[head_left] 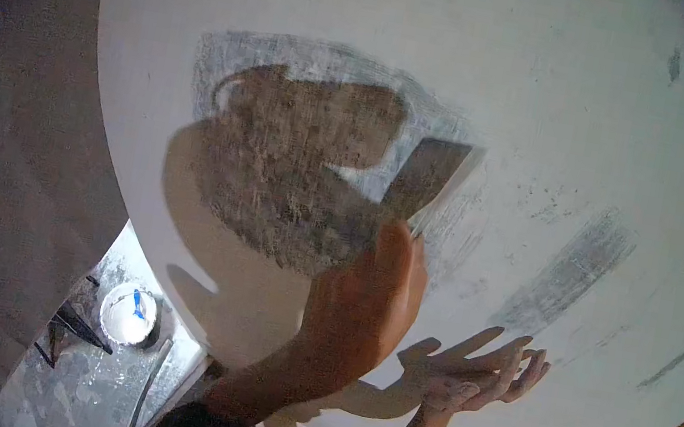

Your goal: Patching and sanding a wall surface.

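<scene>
Scraper [440, 176]: its flat, dark blade stands close against a white panel [497, 41], toward two o'clock from the middle of my view; blade contact cannot be confirmed. My left hand [366, 295], at seven o'clock from it, has its grip closed on the scraper's near end. My right hand [490, 385], at five o'clock, has a wide grip, fingers loosely extended, pale residue on the skin. A large grey patch [276, 175], partly in shadow, lies at nine o'clock; a narrower grey strip [568, 269] lies at four. At eight o'clock, a white bucket [103, 320] containing a blue-handled tool [137, 303] stands on a spattered surface [83, 383].
</scene>
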### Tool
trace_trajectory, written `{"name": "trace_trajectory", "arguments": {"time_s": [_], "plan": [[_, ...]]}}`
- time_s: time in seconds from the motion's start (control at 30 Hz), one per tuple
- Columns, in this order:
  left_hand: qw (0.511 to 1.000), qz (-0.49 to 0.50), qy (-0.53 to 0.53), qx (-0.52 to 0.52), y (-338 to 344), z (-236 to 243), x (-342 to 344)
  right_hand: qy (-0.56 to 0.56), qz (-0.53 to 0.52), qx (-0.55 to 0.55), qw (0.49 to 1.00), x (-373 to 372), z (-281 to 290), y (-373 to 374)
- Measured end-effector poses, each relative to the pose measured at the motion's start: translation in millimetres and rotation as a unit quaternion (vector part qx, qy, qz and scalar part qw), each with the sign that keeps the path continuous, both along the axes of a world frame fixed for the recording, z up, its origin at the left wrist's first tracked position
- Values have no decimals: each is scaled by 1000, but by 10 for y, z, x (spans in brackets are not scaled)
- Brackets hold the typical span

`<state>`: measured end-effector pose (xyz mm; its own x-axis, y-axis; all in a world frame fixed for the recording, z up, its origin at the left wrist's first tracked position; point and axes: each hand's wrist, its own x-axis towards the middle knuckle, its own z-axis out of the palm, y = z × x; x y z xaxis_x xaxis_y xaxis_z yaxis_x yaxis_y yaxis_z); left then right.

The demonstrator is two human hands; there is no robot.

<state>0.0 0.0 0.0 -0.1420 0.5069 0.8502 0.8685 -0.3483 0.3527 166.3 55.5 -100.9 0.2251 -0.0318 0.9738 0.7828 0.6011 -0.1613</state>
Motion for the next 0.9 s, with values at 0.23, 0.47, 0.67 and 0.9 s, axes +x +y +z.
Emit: {"name": "trace_trajectory", "arguments": {"time_s": [0.23, 0.47, 0.67, 0.9], "plan": [[999, -14, -33, -35, 31, -58, -82, -51, -88, 1, 995, -196, 118, -58], [999, 3, -26, -24, 64, -312, -42, -11, -85, -48, 995, -150, 50, -82], [1000, 6, 9, 15, -8, -66, -61, -9, -59, -9, 998, -132, 27, -53], [999, -25, -33, 3, 26, -29, -70, -24, -50, 10, 998, -110, 18, -23]]}}
